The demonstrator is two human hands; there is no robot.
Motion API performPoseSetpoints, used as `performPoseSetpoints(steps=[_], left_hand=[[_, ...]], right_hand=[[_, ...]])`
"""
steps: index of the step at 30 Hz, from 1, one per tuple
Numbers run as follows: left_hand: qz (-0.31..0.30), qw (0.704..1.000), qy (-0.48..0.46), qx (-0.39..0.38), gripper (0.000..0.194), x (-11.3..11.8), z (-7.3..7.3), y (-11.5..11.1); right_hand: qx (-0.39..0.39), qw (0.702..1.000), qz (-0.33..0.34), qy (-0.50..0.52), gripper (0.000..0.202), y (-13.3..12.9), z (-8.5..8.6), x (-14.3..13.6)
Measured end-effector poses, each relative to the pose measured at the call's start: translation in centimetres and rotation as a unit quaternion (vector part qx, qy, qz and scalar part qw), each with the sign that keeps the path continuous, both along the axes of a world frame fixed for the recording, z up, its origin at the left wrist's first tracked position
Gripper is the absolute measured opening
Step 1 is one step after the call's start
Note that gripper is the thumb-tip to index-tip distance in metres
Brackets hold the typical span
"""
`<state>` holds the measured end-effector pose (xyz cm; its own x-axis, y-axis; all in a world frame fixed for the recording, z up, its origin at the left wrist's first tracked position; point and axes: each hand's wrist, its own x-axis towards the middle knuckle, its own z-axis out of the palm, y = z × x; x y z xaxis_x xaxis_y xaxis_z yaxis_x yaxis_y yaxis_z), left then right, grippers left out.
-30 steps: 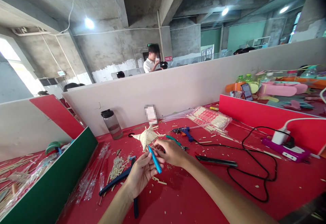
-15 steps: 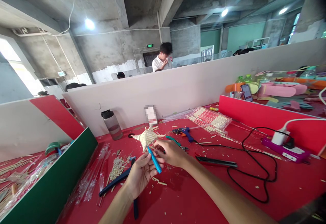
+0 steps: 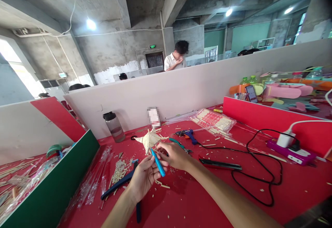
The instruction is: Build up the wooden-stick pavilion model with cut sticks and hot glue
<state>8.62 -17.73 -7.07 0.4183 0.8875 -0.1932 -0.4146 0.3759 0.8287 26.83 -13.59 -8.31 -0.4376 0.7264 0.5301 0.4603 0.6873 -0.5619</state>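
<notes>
A bright blue pen-like tool (image 3: 158, 163) lies slantwise between my hands, its lower end pointing towards me. My left hand (image 3: 145, 173) has its thumb at the tool's upper end and its fingers curled behind it. My right hand (image 3: 172, 154) is pinched close against the left one. A thin pale stick seems to be between its fingers, but it is too small to be sure. Just beyond my fingertips a star-shaped piece made of pale wooden sticks (image 3: 149, 140) sits on the red table (image 3: 197, 200).
Pliers (image 3: 181, 145), a blue glue gun (image 3: 188, 134) and a black cutter (image 3: 220, 164) lie to the right. Its cord loops towards a purple power strip (image 3: 290, 153). Left are dark blue bars (image 3: 120, 183), stick scraps and a water bottle (image 3: 114, 127). Bagged sticks (image 3: 215, 120) lie behind.
My hands and the blue tool have barely moved; the tool sits a trace further right. Beyond the partition, a person in a white shirt has shifted right.
</notes>
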Motion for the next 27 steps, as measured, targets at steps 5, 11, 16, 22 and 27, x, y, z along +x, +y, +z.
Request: performPoseSetpoints(steps=[5, 11, 16, 22, 27], left_hand=[[0.011, 1.000, 0.012, 0.015, 0.008, 0.09, -0.01, -0.06], [0.009, 1.000, 0.009, 0.017, 0.007, 0.06, 0.02, 0.04], [0.012, 1.000, 0.013, 0.018, 0.007, 0.08, -0.16, 0.14], [0.014, 1.000, 0.013, 0.019, 0.009, 0.17, -0.20, 0.28], [0.013, 1.000, 0.014, 0.023, 0.010, 0.40, 0.00, 0.23]], right_hand=[[0.001, 1.000, -0.002, 0.005, 0.011, -0.19, 0.20, 0.01], [0.000, 1.000, -0.002, 0.012, 0.011, -0.24, 0.15, 0.08], [0.003, 1.000, -0.001, 0.012, 0.010, -0.23, 0.20, -0.01], [0.002, 1.000, -0.011, 0.008, 0.009, -0.26, 0.22, -0.05], [0.000, 1.000, -0.001, 0.011, 0.007, -0.17, 0.16, -0.01]])
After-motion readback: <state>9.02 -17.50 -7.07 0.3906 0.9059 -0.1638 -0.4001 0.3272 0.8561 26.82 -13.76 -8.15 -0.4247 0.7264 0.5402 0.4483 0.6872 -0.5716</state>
